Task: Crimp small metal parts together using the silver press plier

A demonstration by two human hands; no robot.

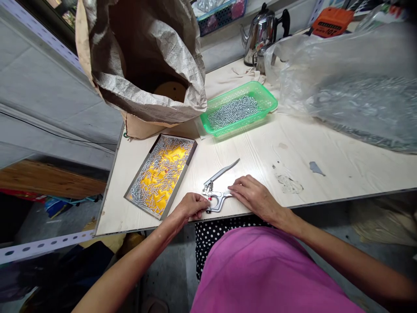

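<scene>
A pair of silver snap-fastener pliers (220, 195) lies near the front edge of the table, its handles spread wide and a spring between them. My right hand (256, 195) has its fingers closed over the end of the lower handle. At the jaw, beside a small red piece (209, 198), the fingertips of my left hand (192, 206) are pinched together; what is between them is too small to tell. Left of the pliers sits a shallow tray (180, 190) with a yellow bottom, strewn with small metal pins (140, 194).
Behind stands a green plastic basket (228, 130) of similar metal pieces. A large open woven sack (140, 98) rises at the back left. On the right lies a clear plastic bag (365, 100) full of metal parts. A steel kettle (260, 32) stands at the back.
</scene>
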